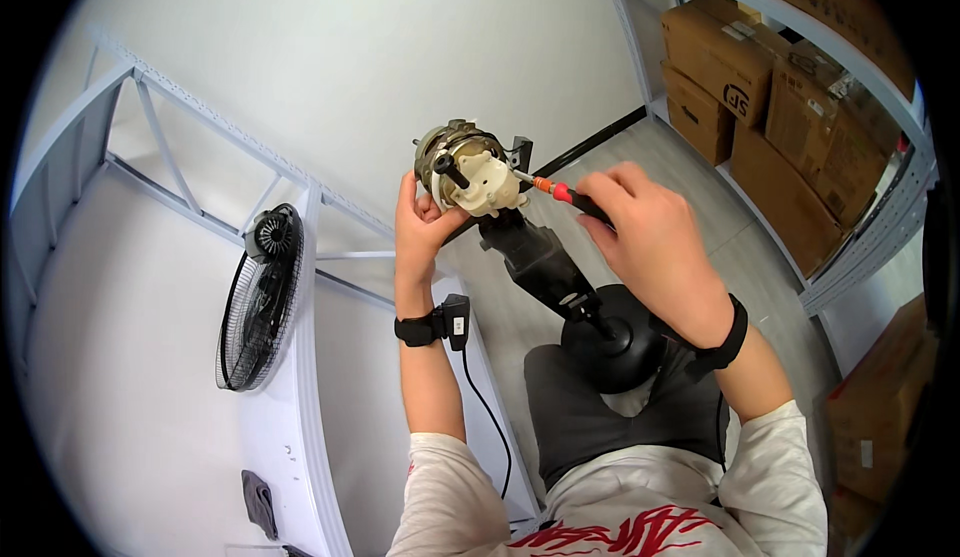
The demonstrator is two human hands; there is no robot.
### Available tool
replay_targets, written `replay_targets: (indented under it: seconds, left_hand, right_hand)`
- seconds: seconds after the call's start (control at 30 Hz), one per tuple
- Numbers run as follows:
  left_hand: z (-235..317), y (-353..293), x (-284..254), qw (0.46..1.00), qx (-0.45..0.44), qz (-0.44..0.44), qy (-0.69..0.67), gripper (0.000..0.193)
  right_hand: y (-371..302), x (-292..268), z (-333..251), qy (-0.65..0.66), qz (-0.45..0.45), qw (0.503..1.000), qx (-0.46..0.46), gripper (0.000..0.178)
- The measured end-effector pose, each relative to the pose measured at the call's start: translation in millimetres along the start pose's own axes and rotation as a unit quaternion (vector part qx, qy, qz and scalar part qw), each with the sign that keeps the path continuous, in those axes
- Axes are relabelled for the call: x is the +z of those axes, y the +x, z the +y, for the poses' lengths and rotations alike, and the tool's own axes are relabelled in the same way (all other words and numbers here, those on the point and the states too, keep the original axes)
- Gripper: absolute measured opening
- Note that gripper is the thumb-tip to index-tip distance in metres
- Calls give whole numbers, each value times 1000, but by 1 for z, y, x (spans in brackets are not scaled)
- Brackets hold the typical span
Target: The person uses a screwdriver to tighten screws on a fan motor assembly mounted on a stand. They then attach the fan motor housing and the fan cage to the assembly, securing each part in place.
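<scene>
Cartons (718, 49) sit upper right. Left hand (424, 225) grips the motor (462, 144) (probably heavy; cradle underneath), right hand (645, 232) a screwdriver (562, 193).

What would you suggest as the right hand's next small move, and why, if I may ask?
Perhaps seat the screwdriver firmly: the right hand points its tip at the motor assembly, contact is unclear, and the left hand supports that assembly.
</scene>
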State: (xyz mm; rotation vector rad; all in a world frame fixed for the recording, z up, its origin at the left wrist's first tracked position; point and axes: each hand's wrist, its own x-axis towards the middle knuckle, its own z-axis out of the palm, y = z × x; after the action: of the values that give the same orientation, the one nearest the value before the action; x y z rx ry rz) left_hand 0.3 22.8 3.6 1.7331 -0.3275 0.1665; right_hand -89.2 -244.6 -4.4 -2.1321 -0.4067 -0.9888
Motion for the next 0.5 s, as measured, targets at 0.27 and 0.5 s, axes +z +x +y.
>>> replay_targets:
  seconds: [0.27,0.5]
  left_hand:
    - [5,0,4,1000,3,-2,9,64]
    - [5,-2,4,1000,9,-4,4,62]
  right_hand:
    - [2,5,12,15,-54,997,51,17]
    - [-1,-1,4,-14,-37,999,10,19]
